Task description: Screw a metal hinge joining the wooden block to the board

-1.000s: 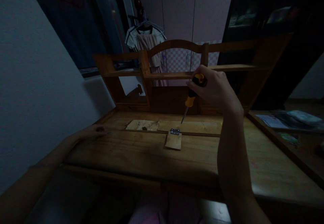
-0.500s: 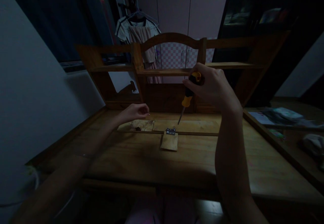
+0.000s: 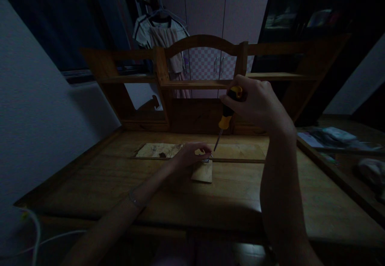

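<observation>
My right hand (image 3: 255, 101) is wrapped round a yellow and black screwdriver (image 3: 226, 113), whose tip points down at a small metal hinge (image 3: 207, 160) on the wooden desk (image 3: 240, 194). My left hand (image 3: 192, 154) is at the hinge with its fingers pinched together, perhaps on a small screw too tiny to make out. The hinge sits at the top of a pale recess (image 3: 202, 171) in the desk's wood.
A wooden hutch (image 3: 198, 81) with shelves stands at the desk's back. A pale patch (image 3: 158, 150) marks the desk left of the hinge. Papers (image 3: 327, 138) lie at the right. White cables (image 3: 33, 234) hang at the lower left. Clothes (image 3: 164, 37) hang behind.
My left hand moved from the desk's left side to the hinge, fingers pinched. The screwdriver in my right hand stayed above the hinge.
</observation>
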Demonstrator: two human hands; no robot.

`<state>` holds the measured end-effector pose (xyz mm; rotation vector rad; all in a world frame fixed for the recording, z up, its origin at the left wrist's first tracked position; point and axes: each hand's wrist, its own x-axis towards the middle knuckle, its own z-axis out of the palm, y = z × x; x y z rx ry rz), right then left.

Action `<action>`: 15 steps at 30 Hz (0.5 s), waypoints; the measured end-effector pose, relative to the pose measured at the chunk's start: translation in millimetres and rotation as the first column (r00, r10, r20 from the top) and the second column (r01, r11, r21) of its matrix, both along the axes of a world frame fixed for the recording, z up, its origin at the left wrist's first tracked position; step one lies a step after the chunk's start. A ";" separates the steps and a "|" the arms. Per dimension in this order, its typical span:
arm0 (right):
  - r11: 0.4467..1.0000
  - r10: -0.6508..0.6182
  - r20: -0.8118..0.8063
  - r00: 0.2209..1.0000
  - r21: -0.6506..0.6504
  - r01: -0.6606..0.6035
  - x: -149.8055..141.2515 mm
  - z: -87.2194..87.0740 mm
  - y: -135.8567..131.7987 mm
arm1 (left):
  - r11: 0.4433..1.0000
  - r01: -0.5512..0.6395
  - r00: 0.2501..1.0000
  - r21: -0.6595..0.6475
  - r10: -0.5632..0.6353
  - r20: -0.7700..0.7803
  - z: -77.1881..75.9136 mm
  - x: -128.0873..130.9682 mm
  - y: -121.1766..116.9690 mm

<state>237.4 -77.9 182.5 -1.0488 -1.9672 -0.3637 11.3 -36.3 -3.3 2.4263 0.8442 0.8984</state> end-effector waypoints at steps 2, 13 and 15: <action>1.000 0.001 0.006 1.000 0.003 -0.001 -0.7 -1.0 0.0 | 1.000 -0.023 0.999 0.016 0.022 0.045 -6.6 0.2 -1.7; 0.999 -0.007 0.063 0.998 -0.050 0.010 -11.4 -3.7 5.9 | 0.992 -0.024 0.999 0.125 0.028 -0.031 -25.4 -5.1 -5.3; 0.999 -0.006 0.074 0.997 -0.049 0.010 -13.7 -4.6 6.8 | 0.989 -0.011 0.998 0.148 0.019 -0.055 -26.2 -4.4 -4.0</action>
